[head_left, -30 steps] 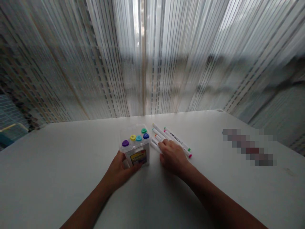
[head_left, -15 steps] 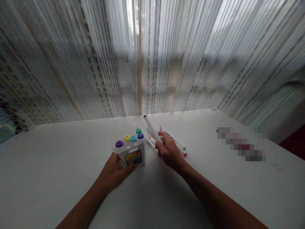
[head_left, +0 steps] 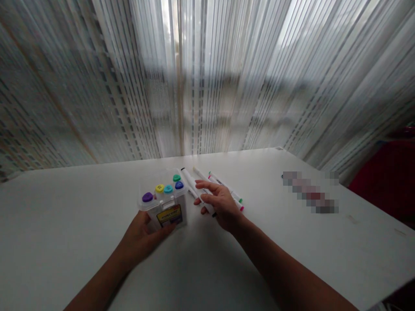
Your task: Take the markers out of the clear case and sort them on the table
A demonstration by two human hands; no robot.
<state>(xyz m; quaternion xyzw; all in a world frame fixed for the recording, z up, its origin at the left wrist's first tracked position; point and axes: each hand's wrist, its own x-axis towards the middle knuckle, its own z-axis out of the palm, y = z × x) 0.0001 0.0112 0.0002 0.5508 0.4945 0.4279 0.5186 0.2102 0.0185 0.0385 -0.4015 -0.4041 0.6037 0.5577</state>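
My left hand (head_left: pixel 145 235) is wrapped round the lower part of a clear plastic box (head_left: pixel 184 211) with a yellow and black label. Upright in it are several markers, their purple, yellow (head_left: pixel 159 188), light blue, green and dark blue caps showing at the top. My right hand (head_left: pixel 218 203) has its fingers spread above a white marker with black ends (head_left: pixel 191 180), which slants under and between the fingers; whether a fingertip touches it I cannot tell. Beside that hand lie more white markers, with yellowish, green (head_left: pixel 240 200) and pink ends, partly covered by it.
The white table (head_left: pixel 81 207) reaches back to a striped sheer curtain (head_left: pixel 207 86). A blurred-out long object (head_left: pixel 309 192) lies on the right of the table. Something dark red (head_left: pixel 385 181) stands beyond the right edge.
My right hand has loosened its grip and spread its fingers; the black-ended marker has dropped lower. My left hand still holds the box. The whole view has shifted slightly.
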